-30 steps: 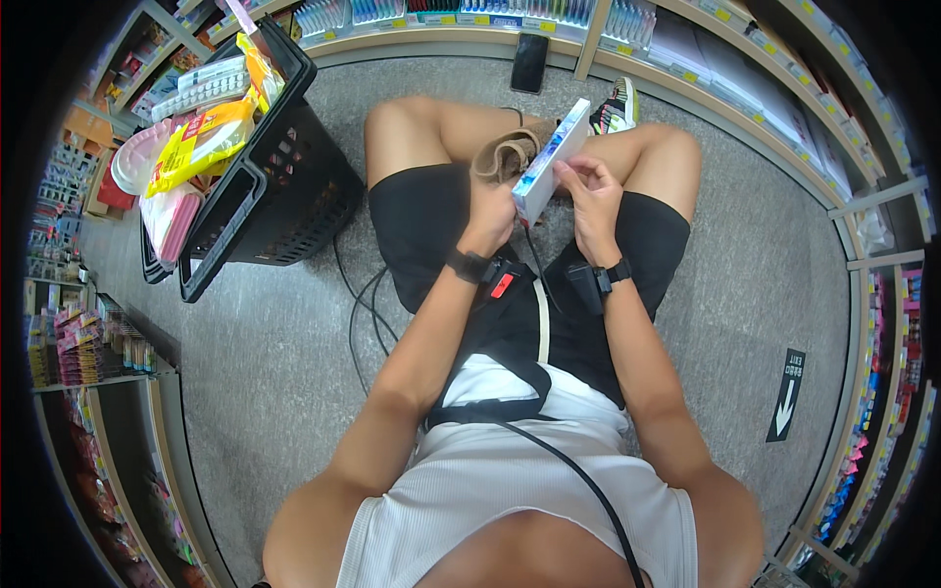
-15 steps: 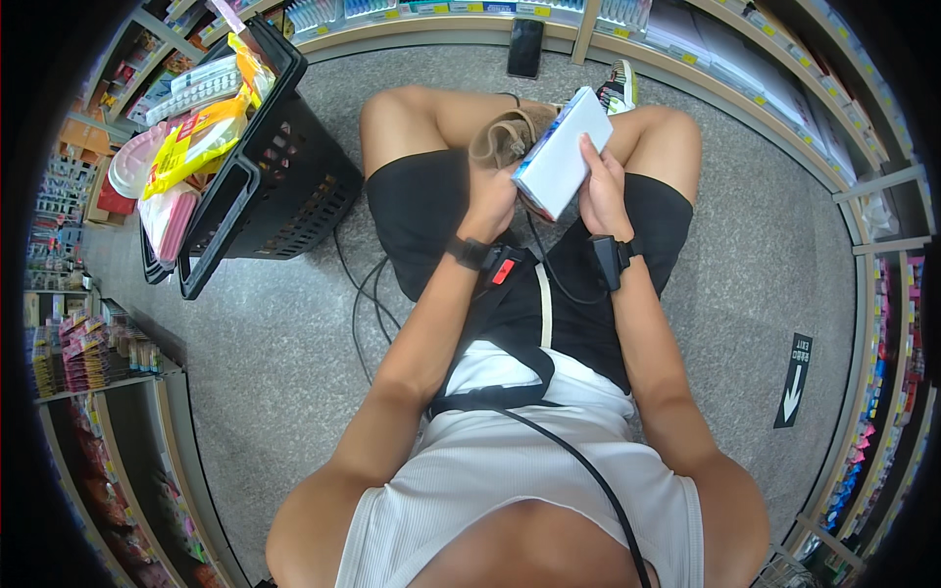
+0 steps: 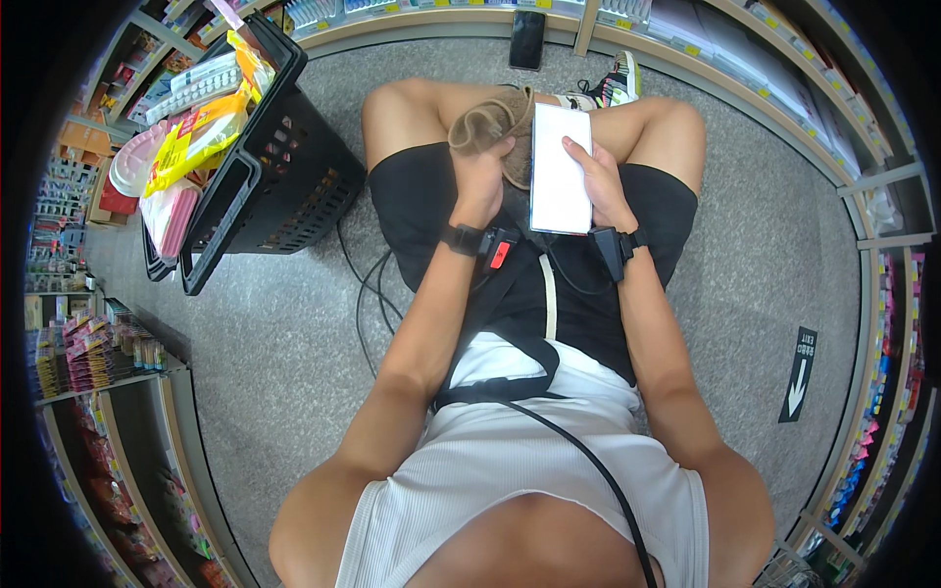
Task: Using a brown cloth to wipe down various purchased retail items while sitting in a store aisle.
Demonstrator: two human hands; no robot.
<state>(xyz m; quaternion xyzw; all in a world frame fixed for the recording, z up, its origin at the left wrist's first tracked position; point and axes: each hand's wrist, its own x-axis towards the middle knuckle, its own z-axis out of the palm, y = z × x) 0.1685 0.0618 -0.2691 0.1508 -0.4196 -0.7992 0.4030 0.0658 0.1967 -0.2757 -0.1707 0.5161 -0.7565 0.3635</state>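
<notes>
Over my crossed legs, my right hand grips the right side of a flat white box with a thin blue edge, its thumb lying on the broad white face. The fingers behind the box are hidden. My left hand is closed on a brown soft cloth pouch with a cord-like edge, just left of the box. A gap separates that hand from the box. Part of the pouch reaches behind the box's left edge.
A black shopping basket full of packages stands at my left. Beyond my feet a black phone lies on the grey floor. Shelves curve around me. A black cable trails beside my left thigh.
My left hand has come off the box and moved slightly left with the pouch. The box has turned from slanted to upright in my right hand, its white face toward me.
</notes>
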